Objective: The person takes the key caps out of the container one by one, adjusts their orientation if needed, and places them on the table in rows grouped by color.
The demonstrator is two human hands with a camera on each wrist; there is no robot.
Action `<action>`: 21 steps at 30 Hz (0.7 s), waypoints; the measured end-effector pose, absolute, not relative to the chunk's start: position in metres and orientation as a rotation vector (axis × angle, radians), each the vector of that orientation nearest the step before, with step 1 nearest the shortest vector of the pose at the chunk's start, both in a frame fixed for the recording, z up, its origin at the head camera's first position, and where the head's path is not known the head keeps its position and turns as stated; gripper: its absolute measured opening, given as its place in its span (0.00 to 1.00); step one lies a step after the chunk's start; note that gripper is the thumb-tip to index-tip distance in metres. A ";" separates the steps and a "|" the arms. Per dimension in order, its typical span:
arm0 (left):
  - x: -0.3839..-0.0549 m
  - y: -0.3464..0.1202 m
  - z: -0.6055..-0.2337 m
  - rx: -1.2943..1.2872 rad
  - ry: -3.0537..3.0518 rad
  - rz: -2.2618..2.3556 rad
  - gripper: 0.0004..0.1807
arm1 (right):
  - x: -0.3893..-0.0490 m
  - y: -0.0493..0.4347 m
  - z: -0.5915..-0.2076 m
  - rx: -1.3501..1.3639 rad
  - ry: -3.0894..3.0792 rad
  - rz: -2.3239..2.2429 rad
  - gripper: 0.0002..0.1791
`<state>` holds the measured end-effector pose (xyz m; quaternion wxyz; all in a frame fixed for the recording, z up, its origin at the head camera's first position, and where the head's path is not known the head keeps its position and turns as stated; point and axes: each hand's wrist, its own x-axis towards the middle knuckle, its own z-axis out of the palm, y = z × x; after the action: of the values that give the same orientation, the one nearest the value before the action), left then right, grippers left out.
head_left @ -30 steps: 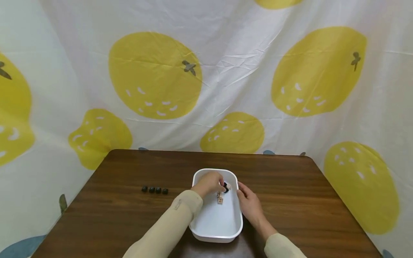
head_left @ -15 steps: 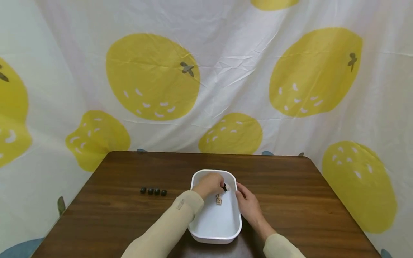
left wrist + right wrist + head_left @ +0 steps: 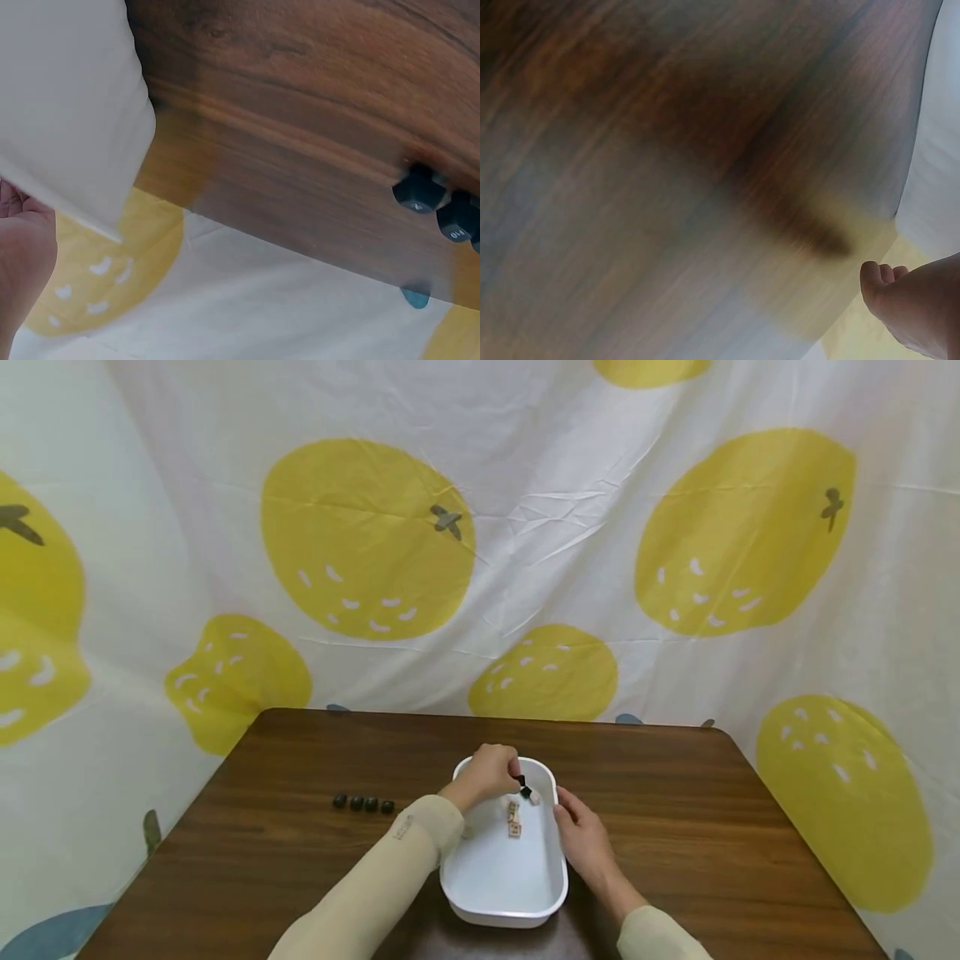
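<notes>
In the head view my left hand (image 3: 491,770) is over the far end of a white tray (image 3: 555,885), its fingertips pinching a small black die (image 3: 521,779). Just below it in the tray lie another black die (image 3: 526,792) and a whitish one (image 3: 535,798). Small wooden pieces with dark marks (image 3: 513,820) sit near the tray's middle. My right hand (image 3: 585,839) holds the tray's right side, thumb and fingers at the rim. The left wrist view shows part of the left hand (image 3: 26,262) beside the tray's white wall (image 3: 67,112); the right hand (image 3: 911,300) appears at the right wrist view's edge.
A row of several black many-sided dice (image 3: 363,804) with white markings stands left of the tray on the dark wooden table (image 3: 675,827). Behind the table hangs a white cloth (image 3: 555,568) printed with yellow lemons.
My left hand has lifted and drawn back slightly toward the tray's far rim with the black die, uncovering more of the pieces below. The right hand stays at the tray's side.
</notes>
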<state>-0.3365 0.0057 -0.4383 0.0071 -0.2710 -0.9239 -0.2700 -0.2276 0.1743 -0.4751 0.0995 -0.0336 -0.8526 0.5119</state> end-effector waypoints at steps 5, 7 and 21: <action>-0.334 -0.005 -0.431 -0.868 -2.847 -0.921 0.08 | -0.227 0.174 -0.475 -0.108 -2.531 1.500 0.22; -0.332 -0.011 -0.429 -0.866 -2.841 -0.987 0.09 | -0.227 0.174 -0.475 -0.111 -2.532 1.492 0.22; -0.323 -0.069 -0.421 -0.507 -2.629 -1.678 0.12 | -0.229 0.173 -0.471 -0.122 -2.549 1.469 0.22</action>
<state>-0.3229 -0.0688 -0.4212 -0.0091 -0.1606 -0.8319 -0.5310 -0.2285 0.1728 -0.4713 0.0985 -0.0412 -0.8614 0.4966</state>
